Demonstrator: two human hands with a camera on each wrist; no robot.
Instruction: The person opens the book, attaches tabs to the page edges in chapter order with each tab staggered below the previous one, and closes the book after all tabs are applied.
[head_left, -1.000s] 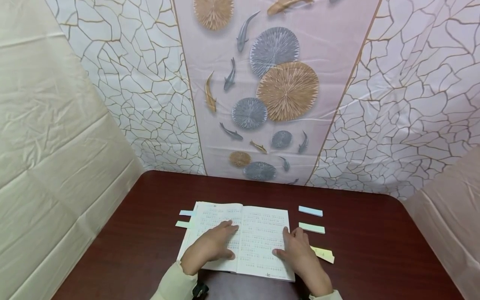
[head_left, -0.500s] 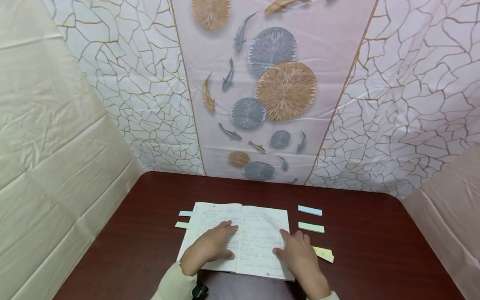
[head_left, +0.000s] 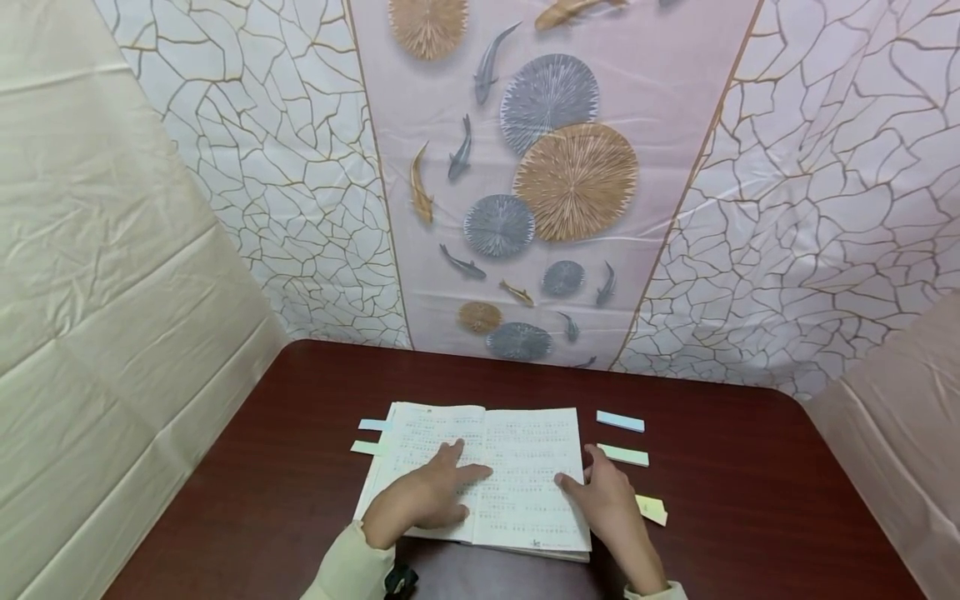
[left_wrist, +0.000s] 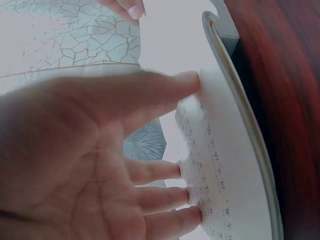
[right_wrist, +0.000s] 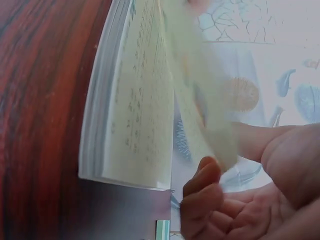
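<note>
An open book with printed text lies on the table. My left hand rests on its left page near the spine, fingers spread and fairly straight; in the left wrist view the fingertips and thumb tip touch the paper. At the right edge, my right hand pinches a page between thumb and fingers. That page stands lifted off the page block in the right wrist view, blurred.
Blue, green and yellow sticky notes lie right of the book. A blue tab and a green tab stick out on its left. Patterned cloth hangs behind the dark red table.
The right-hand page's edge first buckled under my right fingers and is now lifted between them. My right hand shifted slightly right. A finger of my left hand has spread toward the spine.
</note>
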